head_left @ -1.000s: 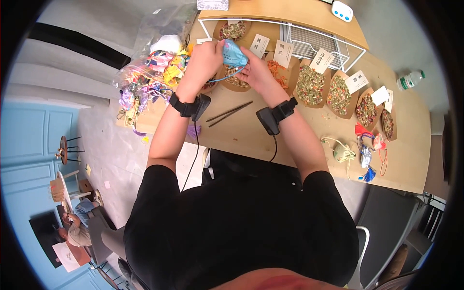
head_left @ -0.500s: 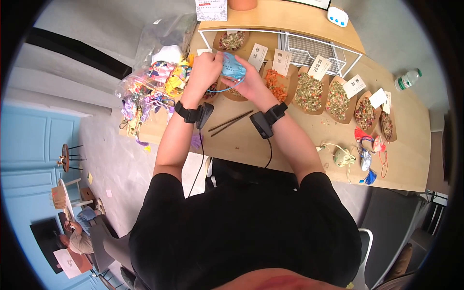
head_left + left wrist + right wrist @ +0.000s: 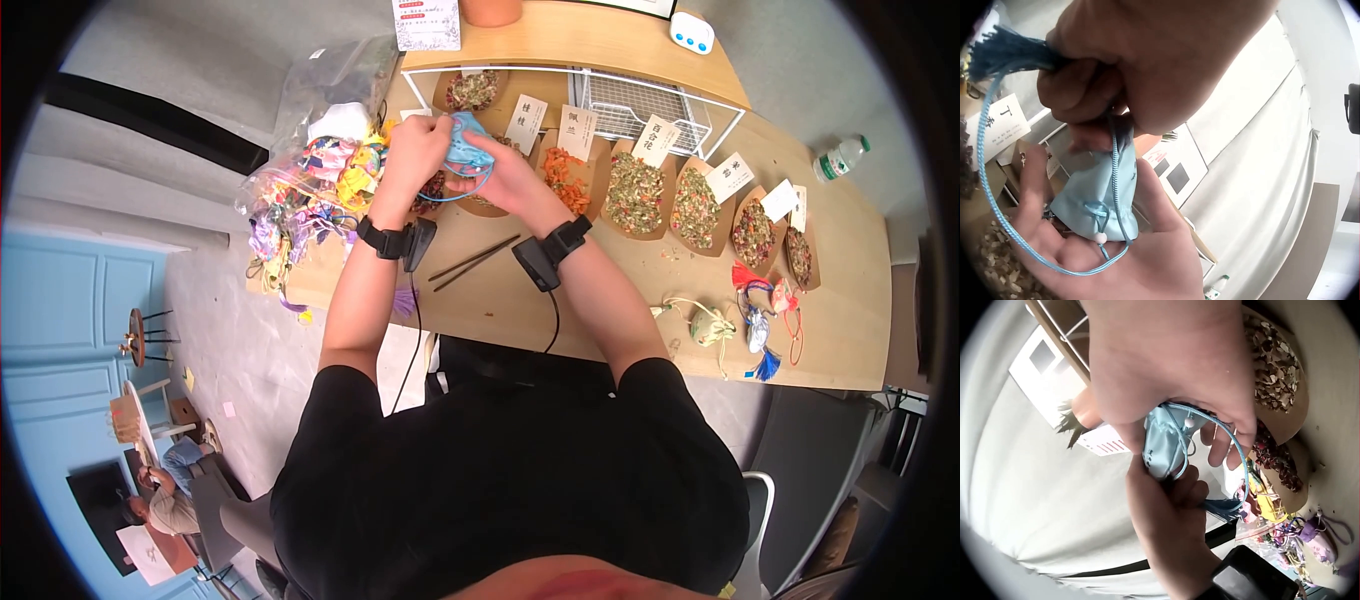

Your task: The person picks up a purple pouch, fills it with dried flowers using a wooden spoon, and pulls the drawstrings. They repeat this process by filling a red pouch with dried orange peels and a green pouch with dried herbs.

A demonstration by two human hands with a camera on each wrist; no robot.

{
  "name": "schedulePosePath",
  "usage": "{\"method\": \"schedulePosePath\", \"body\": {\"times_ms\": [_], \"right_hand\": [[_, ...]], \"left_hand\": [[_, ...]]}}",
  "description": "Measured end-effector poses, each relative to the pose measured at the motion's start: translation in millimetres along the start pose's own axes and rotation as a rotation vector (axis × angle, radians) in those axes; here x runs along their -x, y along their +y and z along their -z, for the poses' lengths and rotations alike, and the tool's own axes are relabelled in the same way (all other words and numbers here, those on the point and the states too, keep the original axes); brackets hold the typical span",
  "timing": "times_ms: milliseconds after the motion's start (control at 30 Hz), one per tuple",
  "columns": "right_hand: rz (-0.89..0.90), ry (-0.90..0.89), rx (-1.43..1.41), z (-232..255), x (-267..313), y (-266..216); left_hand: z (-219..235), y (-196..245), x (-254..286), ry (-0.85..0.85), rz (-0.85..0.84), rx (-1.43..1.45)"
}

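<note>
Both hands hold a light blue drawstring pouch (image 3: 467,142) above the table. My left hand (image 3: 416,150) grips one end of it with curled fingers, and a dark blue tassel (image 3: 1013,53) sticks out beside that fist. On the other side, my right hand (image 3: 512,182) holds the pouch's gathered end between thumb and fingers. A blue cord (image 3: 999,212) hangs in a wide loop from the pouch. In the left wrist view a small pale bead (image 3: 1101,238) sits on the drawstring near the right palm. The left fist hides part of the pouch.
Paper trays of dried herbs (image 3: 636,190) with label cards line the table (image 3: 590,310). Dark chopsticks (image 3: 474,263) lie below the hands. Colourful pouches (image 3: 340,170) pile up at left; a green pouch (image 3: 711,322) lies at right. A wooden shelf (image 3: 560,40) stands behind.
Both hands have moved slightly left with the pouch. The right hand has come in closer around it, and the pouch has turned. The head view has shifted slightly.
</note>
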State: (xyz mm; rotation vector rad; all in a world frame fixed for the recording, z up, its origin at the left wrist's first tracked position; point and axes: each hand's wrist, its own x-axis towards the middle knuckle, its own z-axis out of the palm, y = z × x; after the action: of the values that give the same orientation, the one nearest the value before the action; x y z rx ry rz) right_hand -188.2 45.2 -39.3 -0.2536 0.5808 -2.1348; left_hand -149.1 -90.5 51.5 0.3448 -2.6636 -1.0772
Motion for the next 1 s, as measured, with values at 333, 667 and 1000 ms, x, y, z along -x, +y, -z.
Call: {"method": "schedulePosePath", "body": {"times_ms": [333,667,1000], "right_hand": [[0.011,0.166,0.154,1,10,-7],[0.055,0.039,0.14,-6,13,-16],[0.145,0.126,0.173,1,20,-18]], "left_hand": [[-5,-19,-11,0.165,-0.194,-0.102],[-3,-1,2,0.117,-0.107,-0.017],[14,-2,2,0.175,-0.04,0.026]]}}
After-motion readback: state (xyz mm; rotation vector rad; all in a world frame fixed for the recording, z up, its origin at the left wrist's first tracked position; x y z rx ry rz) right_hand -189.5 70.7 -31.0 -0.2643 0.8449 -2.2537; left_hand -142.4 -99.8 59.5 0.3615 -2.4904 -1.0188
